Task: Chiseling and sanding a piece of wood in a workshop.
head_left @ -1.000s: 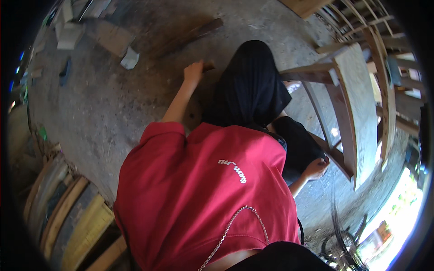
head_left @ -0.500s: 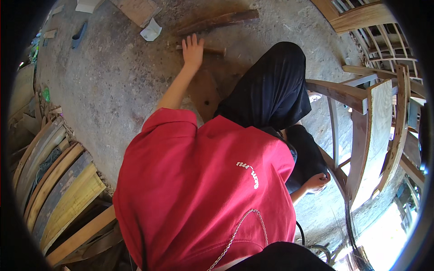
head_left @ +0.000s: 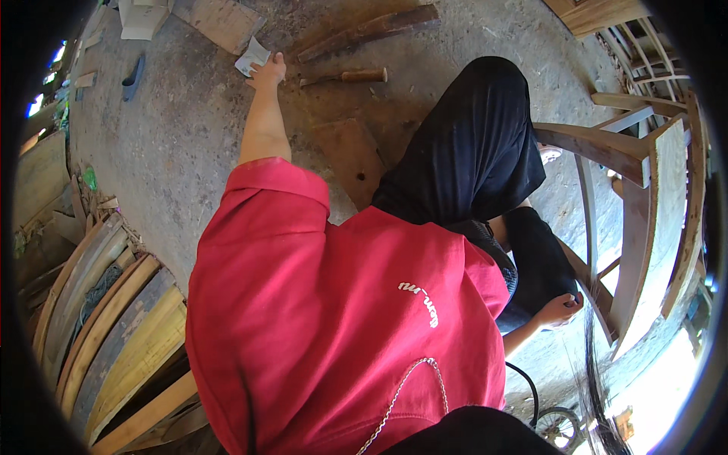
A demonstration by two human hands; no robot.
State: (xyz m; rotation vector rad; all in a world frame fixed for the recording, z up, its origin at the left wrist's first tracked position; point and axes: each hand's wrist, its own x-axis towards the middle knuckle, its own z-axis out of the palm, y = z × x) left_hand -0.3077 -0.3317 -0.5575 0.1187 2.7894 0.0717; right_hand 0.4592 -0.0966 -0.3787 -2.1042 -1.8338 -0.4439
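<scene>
My left hand (head_left: 267, 70) is stretched out over the floor at the lower edge of a crumpled white scrap (head_left: 255, 48), its fingers bent but apart. Just right of it lies a chisel (head_left: 356, 77) with a wooden handle, and beyond that a long dark wood piece (head_left: 368, 32). My right hand (head_left: 560, 309) rests by my black-clad knee with curled fingers; whatever they may hold is too small to make out. A brown board (head_left: 341, 140) with a dark hole lies beside my raised leg.
A wooden frame (head_left: 660, 205) stands close at my right, with slatted woodwork (head_left: 644, 61) behind it. Curved planks (head_left: 114, 326) are piled at lower left. Boards (head_left: 216, 19) and a blue-grey object (head_left: 133, 76) lie on the concrete floor (head_left: 174, 144).
My left hand has left the chisel area and moved leftward to the white scrap. The chisel now lies uncovered. My right hand remains by my knee.
</scene>
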